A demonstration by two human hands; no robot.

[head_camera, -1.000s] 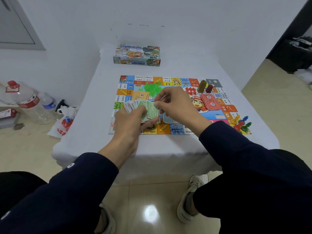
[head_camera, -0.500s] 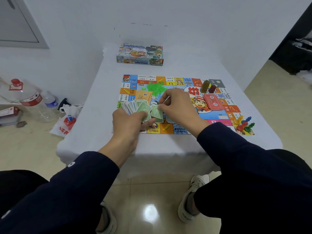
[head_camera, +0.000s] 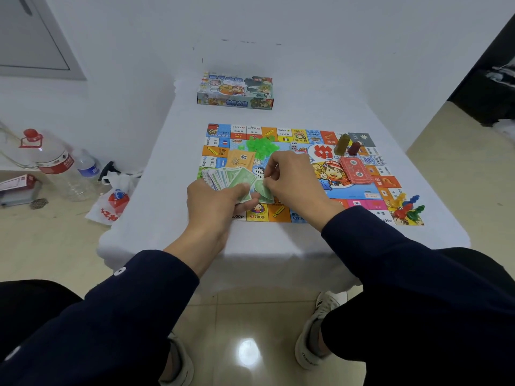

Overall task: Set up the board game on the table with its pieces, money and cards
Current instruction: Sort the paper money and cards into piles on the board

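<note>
The left hand [head_camera: 214, 203] grips fanned play money [head_camera: 223, 176] while the right hand [head_camera: 289, 179] pinches one green note [head_camera: 264, 190]; a loose grip risks scattering notes across the board [head_camera: 362, 190].

Fanned play money [head_camera: 228, 178] (green notes) above board [head_camera: 306, 174].

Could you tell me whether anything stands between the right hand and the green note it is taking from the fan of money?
Nothing visible does. The right hand already pinches the green note, beside the fan of money gripped by the left hand.
</note>
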